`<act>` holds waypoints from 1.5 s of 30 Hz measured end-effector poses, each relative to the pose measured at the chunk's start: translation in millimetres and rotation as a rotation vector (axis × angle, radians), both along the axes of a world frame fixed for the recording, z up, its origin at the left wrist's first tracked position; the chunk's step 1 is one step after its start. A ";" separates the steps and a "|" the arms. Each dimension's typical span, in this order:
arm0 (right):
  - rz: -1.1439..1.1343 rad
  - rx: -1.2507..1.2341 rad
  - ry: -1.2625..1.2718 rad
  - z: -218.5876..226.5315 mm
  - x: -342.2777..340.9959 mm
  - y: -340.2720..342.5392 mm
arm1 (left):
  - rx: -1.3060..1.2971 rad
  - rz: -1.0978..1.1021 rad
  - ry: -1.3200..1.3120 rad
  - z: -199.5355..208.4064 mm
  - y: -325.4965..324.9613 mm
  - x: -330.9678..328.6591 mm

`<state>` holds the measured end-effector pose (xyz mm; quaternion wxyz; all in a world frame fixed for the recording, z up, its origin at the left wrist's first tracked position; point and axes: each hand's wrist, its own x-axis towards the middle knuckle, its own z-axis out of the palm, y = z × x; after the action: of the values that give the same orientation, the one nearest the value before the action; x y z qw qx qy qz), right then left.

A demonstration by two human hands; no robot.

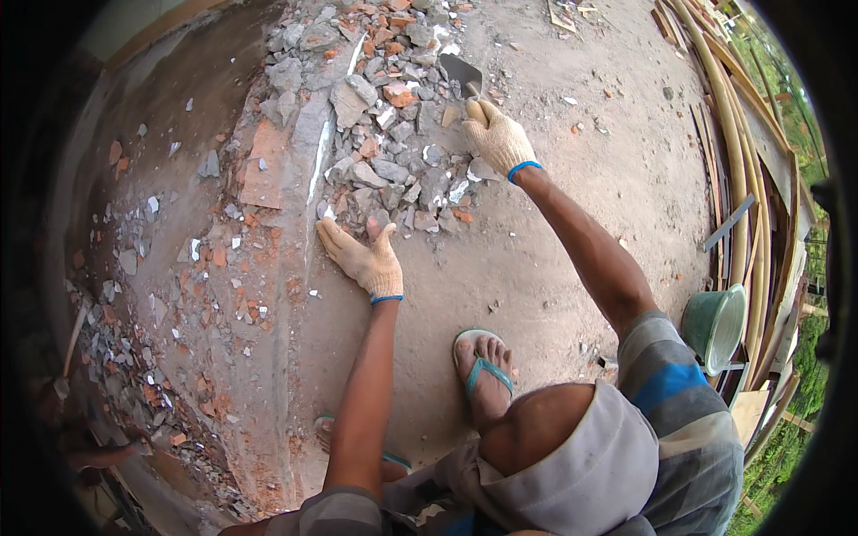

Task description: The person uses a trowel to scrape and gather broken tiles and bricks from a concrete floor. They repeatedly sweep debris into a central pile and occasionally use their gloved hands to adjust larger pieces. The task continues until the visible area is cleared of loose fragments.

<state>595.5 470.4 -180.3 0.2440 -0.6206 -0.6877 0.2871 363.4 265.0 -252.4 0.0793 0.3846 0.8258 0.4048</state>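
Both of my hands wear cream knitted gloves with blue cuffs. My right hand (500,138) is closed around the handle of a trowel (461,74), whose dark metal blade points up and left at the right edge of a rubble heap (393,170). That heap mixes grey concrete chunks, orange brick bits and white flakes. At its lower left edge my left hand (365,259) rests low, fingers stretched and thumb apart. A small chunk (379,219) lies by the thumb; contact cannot be told.
A raised broken edge with exposed brick (264,165) runs along the heap's left side, with scattered fragments beyond. A green bucket (715,329) stands at right beside long wooden poles (737,161). My sandalled foot (483,371) is below the heap.
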 end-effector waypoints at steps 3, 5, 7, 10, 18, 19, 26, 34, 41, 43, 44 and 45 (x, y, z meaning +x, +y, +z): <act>0.068 -0.079 0.045 2.4 -2.6 -28.3 | 0.028 0.000 0.041 1.5 17.3 4.2; 0.188 -0.117 0.046 5.0 -3.3 -44.7 | 0.028 0.004 0.036 1.6 25.5 6.3; 0.264 -0.164 0.021 9.6 -2.6 -52.7 | 0.026 0.006 0.037 2.1 29.4 7.2; 0.395 -0.133 -0.027 17.3 -5.2 -57.5 | 0.078 -0.003 0.011 4.1 29.9 6.7; 0.479 -0.328 0.059 24.0 -10.3 -98.3 | 0.281 -0.060 -0.269 2.4 15.4 -1.8; 0.477 -0.409 0.087 23.9 -10.5 -107.1 | 0.291 -0.065 -0.277 1.6 13.1 -5.7; 0.327 -0.771 0.205 36.4 -29.7 -193.7 | 0.468 -0.106 -0.873 4.7 -6.1 -22.3; 0.177 -0.654 0.149 72.8 -56.1 -239.7 | 0.520 -0.006 -1.146 38.3 -20.3 -2.3; 0.350 -0.528 0.086 151.8 -97.9 -215.0 | 0.764 0.193 -1.279 82.7 -7.1 -37.9; 0.498 -0.341 0.030 176.3 -135.9 -196.1 | 0.901 0.194 -1.296 99.0 5.1 -78.7; 0.615 -0.218 0.052 187.9 -159.8 -184.4 | 0.951 0.187 -1.305 110.8 13.5 -105.6; 0.695 -0.135 0.021 196.2 -187.7 -171.7 | 0.984 0.154 -1.294 124.9 21.0 -138.4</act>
<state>407.8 298.8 15.9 0.0971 -0.3613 -0.8347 0.4040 225.0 286.0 -127.5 0.3345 0.0079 0.3684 0.8674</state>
